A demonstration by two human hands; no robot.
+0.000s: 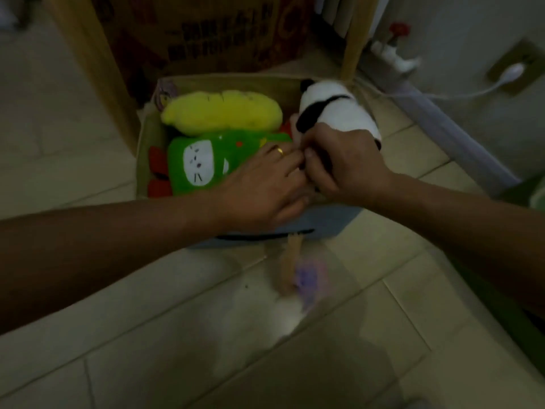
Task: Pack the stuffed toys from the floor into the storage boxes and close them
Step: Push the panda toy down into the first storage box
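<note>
An open fabric storage box (144, 160) sits on the tiled floor. Inside lie a yellow plush toy (221, 112) at the back, a green plush with a white face (203, 162) in front of it, and a red toy (157, 172) at the left wall. My right hand (345, 166) grips the lower end of a black-and-white panda plush (336, 109) over the box's right side. Resting flat on the green plush's right end, my left hand (265, 184) has its fingers touching the right hand. A blurred white and purple toy (298, 293) lies on the floor in front of the box.
A large printed cardboard box (212, 33) stands behind the storage box, between two wooden legs (355, 36). A white power strip (395, 59) and cable lie at the back right by the wall. Tiled floor spreads in front.
</note>
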